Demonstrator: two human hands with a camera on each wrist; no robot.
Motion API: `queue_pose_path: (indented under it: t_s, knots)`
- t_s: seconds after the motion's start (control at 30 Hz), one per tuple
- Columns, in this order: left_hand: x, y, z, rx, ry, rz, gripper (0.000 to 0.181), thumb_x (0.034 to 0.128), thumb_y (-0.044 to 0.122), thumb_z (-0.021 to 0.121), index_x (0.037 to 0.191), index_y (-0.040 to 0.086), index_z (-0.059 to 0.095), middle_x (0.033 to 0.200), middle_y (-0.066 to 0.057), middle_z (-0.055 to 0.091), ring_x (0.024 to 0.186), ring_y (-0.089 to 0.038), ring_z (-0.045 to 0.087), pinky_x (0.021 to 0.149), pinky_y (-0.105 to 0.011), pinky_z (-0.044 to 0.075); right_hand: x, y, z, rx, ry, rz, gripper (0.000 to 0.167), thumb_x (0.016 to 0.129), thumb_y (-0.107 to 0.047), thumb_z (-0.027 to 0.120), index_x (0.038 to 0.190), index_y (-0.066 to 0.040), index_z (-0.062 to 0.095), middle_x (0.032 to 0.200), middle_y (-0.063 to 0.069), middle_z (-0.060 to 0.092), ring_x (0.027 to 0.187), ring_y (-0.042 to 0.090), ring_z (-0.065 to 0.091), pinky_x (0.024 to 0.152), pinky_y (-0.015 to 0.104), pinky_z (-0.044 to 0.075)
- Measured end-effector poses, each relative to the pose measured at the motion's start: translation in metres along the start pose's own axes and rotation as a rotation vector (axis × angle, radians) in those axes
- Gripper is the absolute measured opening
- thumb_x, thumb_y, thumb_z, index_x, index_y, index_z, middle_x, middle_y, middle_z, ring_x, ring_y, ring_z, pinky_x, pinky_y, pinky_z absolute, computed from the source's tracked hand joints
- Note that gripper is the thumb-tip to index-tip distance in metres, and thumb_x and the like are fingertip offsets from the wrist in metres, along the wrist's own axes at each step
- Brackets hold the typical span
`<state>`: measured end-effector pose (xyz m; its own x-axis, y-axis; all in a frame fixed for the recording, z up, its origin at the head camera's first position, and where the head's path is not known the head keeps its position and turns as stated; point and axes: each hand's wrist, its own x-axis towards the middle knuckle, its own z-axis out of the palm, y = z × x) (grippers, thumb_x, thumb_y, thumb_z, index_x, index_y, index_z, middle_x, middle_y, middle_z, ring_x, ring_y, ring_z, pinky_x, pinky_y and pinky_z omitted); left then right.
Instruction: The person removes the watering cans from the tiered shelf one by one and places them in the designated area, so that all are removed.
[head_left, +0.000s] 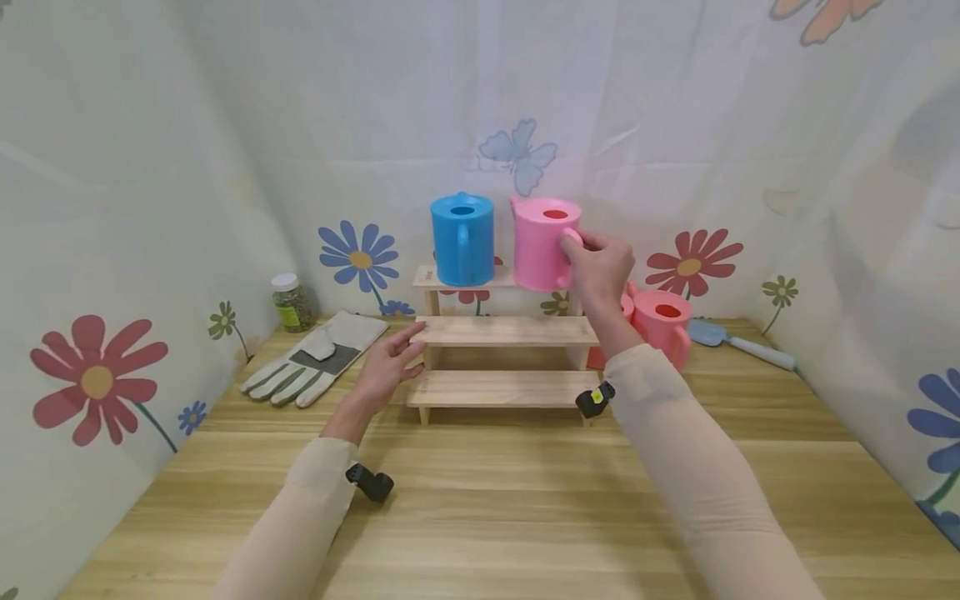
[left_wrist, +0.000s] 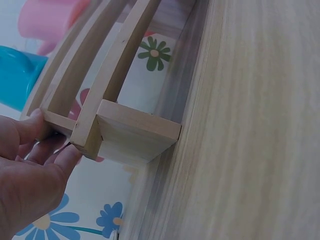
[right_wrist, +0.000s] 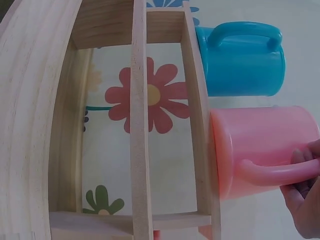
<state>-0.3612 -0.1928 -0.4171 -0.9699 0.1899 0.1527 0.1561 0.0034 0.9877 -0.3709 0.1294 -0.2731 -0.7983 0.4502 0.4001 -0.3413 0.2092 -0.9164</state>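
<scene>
A three-tier wooden step shelf (head_left: 517,330) stands on the table. On its top tier sits a blue watering can (head_left: 462,246), its handle facing me. Beside it on the right is a pink watering can (head_left: 542,250), whose base meets the top board in the right wrist view. My right hand (head_left: 603,265) grips this can's handle (right_wrist: 280,174). At the shelf's left end, my left hand (head_left: 386,367) holds the end of the middle tier; in the left wrist view its fingertips (left_wrist: 70,156) bend against the wood.
More pink watering cans (head_left: 663,321) stand right of the shelf, partly hidden by my right arm. Beyond them lies a blue trowel (head_left: 750,348). At the left are work gloves (head_left: 318,358) and a white-lidded jar (head_left: 291,304). A flowered curtain (head_left: 360,100) surrounds the table.
</scene>
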Motion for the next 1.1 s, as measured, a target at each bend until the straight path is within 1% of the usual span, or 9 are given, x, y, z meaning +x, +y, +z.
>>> queue_pose_path:
  t_s: [0.17,0.3,0.47,0.5,0.6,0.8,0.93,1.03,1.1]
  knots:
    - [-0.001,0.001,0.000,0.004,0.006,0.006,0.053,0.1049,0.022,0.055,0.155,0.013,0.040,0.164,-0.004,0.022,0.146,-0.027,0.029,0.108,-0.049,0.042,0.000,-0.004,-0.007,-0.007,-0.014,-0.012,0.031,0.088,-0.029,0.075,0.113,-0.010,0.079,0.101,0.009,0.075,0.090,0.019,0.070,0.082,0.030,0.059]
    - [-0.002,0.007,0.001,-0.015,0.005,-0.001,0.052,0.1053,0.019,0.054,0.155,0.010,0.040,0.164,-0.005,0.022,0.146,-0.028,0.029,0.108,-0.050,0.041,-0.003,-0.011,-0.021,-0.001,-0.067,0.005,0.035,0.087,-0.033,0.078,0.112,-0.008,0.078,0.102,0.010,0.075,0.091,0.020,0.069,0.082,0.030,0.059]
    - [-0.001,0.008,0.002,-0.027,0.007,-0.007,0.051,0.1055,0.017,0.053,0.155,0.010,0.039,0.164,-0.005,0.023,0.145,-0.028,0.031,0.109,-0.049,0.041,-0.008,-0.015,-0.052,-0.081,-0.167,0.070,0.043,0.086,-0.043,0.078,0.114,-0.010,0.077,0.103,0.007,0.072,0.092,0.020,0.066,0.082,0.029,0.058]
    - [0.000,0.004,0.001,-0.024,0.008,-0.004,0.052,0.1054,0.018,0.053,0.155,0.011,0.040,0.164,-0.004,0.023,0.145,-0.028,0.031,0.108,-0.049,0.042,-0.008,-0.015,-0.060,-0.085,-0.185,0.085,0.044,0.086,-0.043,0.079,0.114,-0.009,0.076,0.103,0.008,0.072,0.092,0.021,0.066,0.082,0.028,0.058]
    - [0.000,0.001,0.000,-0.021,0.003,-0.009,0.052,0.1054,0.019,0.053,0.155,0.011,0.040,0.164,-0.005,0.022,0.145,-0.029,0.030,0.109,-0.050,0.040,-0.011,-0.012,-0.085,-0.106,-0.231,0.114,0.044,0.086,-0.042,0.079,0.113,-0.007,0.075,0.101,0.009,0.071,0.094,0.021,0.065,0.086,0.028,0.057]
    - [0.001,0.000,-0.001,-0.024,0.000,-0.001,0.052,0.1054,0.020,0.053,0.155,0.011,0.040,0.164,-0.006,0.021,0.145,-0.031,0.029,0.109,-0.050,0.040,-0.020,0.001,-0.127,-0.216,-0.300,0.084,0.050,0.089,-0.046,0.075,0.116,-0.004,0.071,0.102,0.007,0.070,0.098,0.019,0.064,0.085,0.024,0.057]
    - [0.001,0.001,-0.001,-0.017,-0.004,-0.005,0.052,0.1056,0.020,0.053,0.155,0.012,0.039,0.165,-0.005,0.020,0.146,-0.030,0.028,0.110,-0.050,0.039,-0.029,0.009,-0.149,-0.288,-0.341,0.069,0.051,0.091,-0.044,0.074,0.115,0.001,0.068,0.098,0.007,0.070,0.096,0.022,0.059,0.076,0.018,0.055]
    - [0.000,0.001,0.000,-0.017,-0.007,-0.013,0.052,0.1059,0.020,0.052,0.155,0.012,0.038,0.165,-0.005,0.018,0.146,-0.030,0.027,0.110,-0.050,0.039,-0.034,0.014,-0.166,-0.359,-0.371,0.028,0.050,0.091,-0.042,0.074,0.112,0.003,0.069,0.094,0.009,0.069,0.091,0.024,0.055,0.068,0.020,0.053]
    - [0.000,0.001,0.001,-0.022,-0.004,-0.012,0.052,0.1059,0.020,0.052,0.155,0.012,0.038,0.165,-0.006,0.017,0.146,-0.031,0.027,0.111,-0.050,0.039,-0.036,0.017,-0.177,-0.405,-0.401,0.001,0.049,0.092,-0.041,0.074,0.111,0.004,0.070,0.093,0.010,0.070,0.090,0.024,0.055,0.068,0.023,0.052]
